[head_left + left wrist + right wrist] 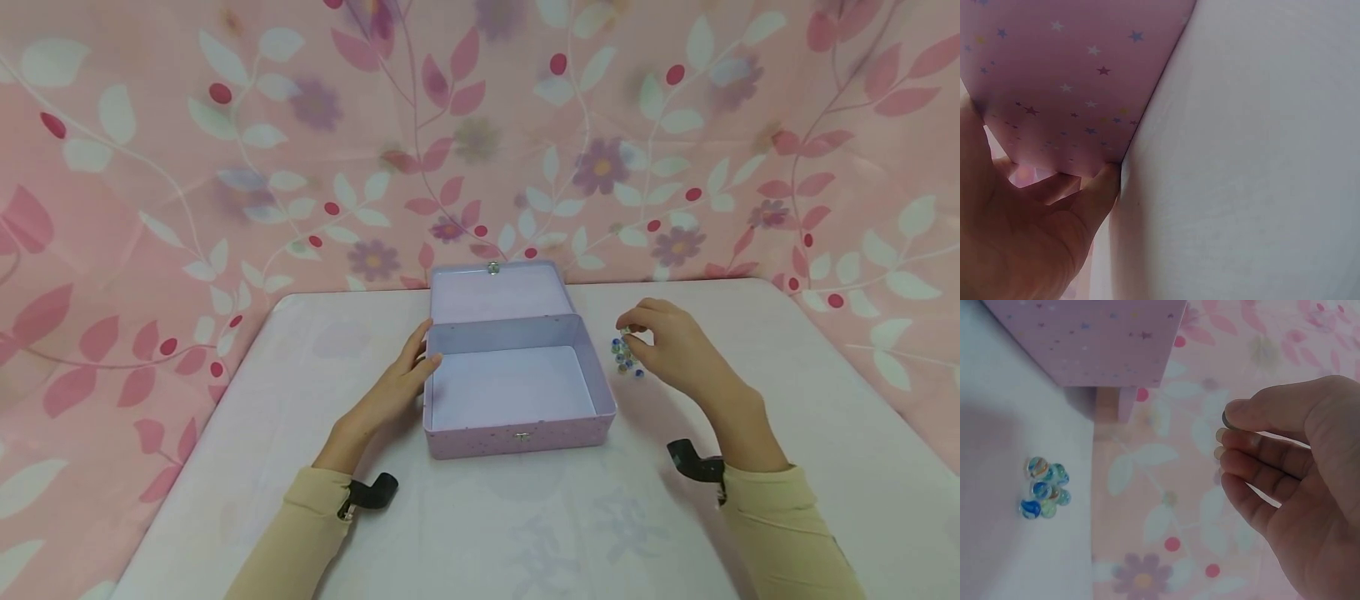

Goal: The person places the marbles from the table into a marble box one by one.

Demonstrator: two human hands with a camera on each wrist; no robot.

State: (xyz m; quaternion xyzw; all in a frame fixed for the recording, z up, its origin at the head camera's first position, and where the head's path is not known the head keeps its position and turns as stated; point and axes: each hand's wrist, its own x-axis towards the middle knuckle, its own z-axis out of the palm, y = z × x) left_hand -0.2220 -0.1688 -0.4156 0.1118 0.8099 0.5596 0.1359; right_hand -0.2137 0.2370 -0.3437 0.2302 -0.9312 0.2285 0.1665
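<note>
A lilac box (517, 437) patterned with stars stands on the table, its lid (498, 293) raised at the back and its inside bare. My left hand (390, 392) holds its left wall, thumb over the rim; in the left wrist view, fingertips of this hand (1029, 231) rest low against the starry side (1079, 81). Right of the box lies a cluster of glass marbles (624, 357), also visible in the right wrist view as blue-swirled marbles (1041, 489). Above them my right hand (678, 350) pinches a small marble (626, 331), mostly hidden by thumb and fingers.
A white cloth covers the table (480, 525). Behind and at both sides hangs a pink curtain with leaves and flowers (300, 167). Black wrist-worn devices sit at the left sleeve (375, 492) and the right sleeve (696, 462).
</note>
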